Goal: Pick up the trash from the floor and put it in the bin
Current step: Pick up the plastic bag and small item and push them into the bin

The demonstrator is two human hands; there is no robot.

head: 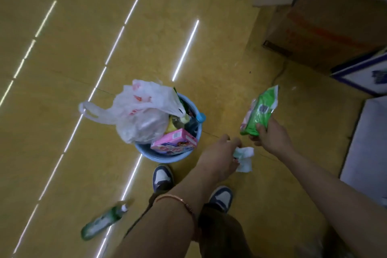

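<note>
Blurred green bottle (103, 223), bin (164, 158) half hidden by plastic bag (136, 115), cardboard box (324, 27) cropped.

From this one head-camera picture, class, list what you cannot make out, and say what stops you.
All head view.
1. Inside of the blue bin: covered by the plastic bag and pink box.
2. Green bottle on the floor: label motion-blurred.
3. Green packet: print too blurred; right hand covers its lower end.
4. Cardboard box: cut off by the top edge.

Left grip (219, 153) pinching, right grip (271, 138) clasping
</note>
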